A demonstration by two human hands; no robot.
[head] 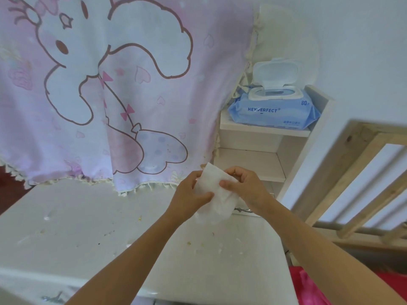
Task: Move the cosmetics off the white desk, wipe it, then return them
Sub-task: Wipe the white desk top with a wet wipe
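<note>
Both my hands hold a white wet wipe (214, 195) above the right part of the white desk (88, 221). My left hand (189, 194) pinches its left edge with thumb on top. My right hand (244, 188) pinches its right edge between thumb and fingers. The wipe hangs crumpled below the hands. The desk top carries small crumbs and yellowish stains. No cosmetics are in view on the desk.
A blue wet-wipe pack (275, 106) with its lid flipped up sits on a white shelf unit (264, 130) at the back right. A pink cartoon cloth (110, 84) hangs behind the desk. A wooden frame (363, 179) stands to the right, something pink (308, 287) below it.
</note>
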